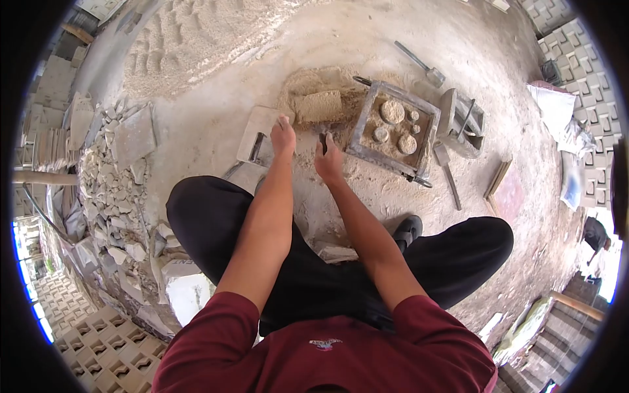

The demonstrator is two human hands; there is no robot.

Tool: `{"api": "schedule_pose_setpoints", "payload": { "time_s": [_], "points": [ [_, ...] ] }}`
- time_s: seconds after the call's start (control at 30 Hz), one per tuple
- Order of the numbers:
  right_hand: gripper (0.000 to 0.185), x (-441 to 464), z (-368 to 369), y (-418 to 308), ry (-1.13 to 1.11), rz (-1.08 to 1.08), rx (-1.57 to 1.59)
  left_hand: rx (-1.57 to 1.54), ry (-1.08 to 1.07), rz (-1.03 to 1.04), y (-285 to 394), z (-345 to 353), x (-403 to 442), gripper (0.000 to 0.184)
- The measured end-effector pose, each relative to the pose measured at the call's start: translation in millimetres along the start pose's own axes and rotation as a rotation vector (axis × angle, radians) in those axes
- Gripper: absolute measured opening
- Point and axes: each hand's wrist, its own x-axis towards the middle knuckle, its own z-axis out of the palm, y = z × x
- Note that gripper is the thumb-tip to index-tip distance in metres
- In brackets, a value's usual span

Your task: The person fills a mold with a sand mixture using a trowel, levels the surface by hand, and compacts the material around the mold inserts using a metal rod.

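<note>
My left hand (pixel 283 137) is closed in a fist beside the right edge of a pale flat board (pixel 251 141) that has a dark slot in it. Whatever its fingers may hold is hidden. To the right, my right hand (pixel 329 159) grips a small dark object (pixel 323 141), too small to name. Just beyond both hands lies a sandy rectangular block (pixel 318 107) amid loose tan sand (pixel 298 82). Right of my right hand sits a grey square frame (pixel 359 131) filled with sand, with several round sandy pieces (pixel 392 112) inside.
A grey box (pixel 475 141) holds tools at the right. A flat-bladed tool (pixel 448 171) and a long-handled tool (pixel 426 69) lie near the frame. Broken rubble (pixel 108 177) lies at left, a sand heap (pixel 190 39) at far left. Patterned blocks (pixel 105 347) are stacked lower left.
</note>
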Motion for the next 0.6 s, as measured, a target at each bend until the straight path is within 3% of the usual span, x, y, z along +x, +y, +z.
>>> {"api": "schedule_pose_setpoints", "payload": {
  "time_s": [0.17, 0.27, 0.33, 0.4, 0.47, 0.53, 0.6],
  "points": [
    [0.043, 5, -15, -22, -0.019, -0.056, 0.022, -0.08, 0.039, -0.002, 4, 3, 11, 0.058],
    [0.04, 8, -28, -38, 0.035, -0.052, 0.044, -0.146, 0.005, -0.132, 24, 10, 24, 0.061],
    [0.038, 7, -54, -36, 0.133, -0.051, 0.044, -0.511, 0.017, -0.128, 25, 32, 35, 0.065],
    [0.031, 20, -73, -45, -0.009, -0.014, 0.14, -0.454, -0.074, -0.093, 61, 38, 27, 0.067],
    [0.021, 18, -120, -55, 0.183, -0.139, 0.092, -0.389, -0.197, -0.063, 76, 70, 9, 0.068],
    [0.022, 22, -152, -47, 0.187, -0.105, 0.05, -0.348, -0.267, 0.19, 84, 108, 4, 0.069],
    [0.025, 19, -170, -39, 0.208, -0.094, 0.015, -0.173, -0.335, 0.202, 117, 97, -33, 0.067]
  ]
}}
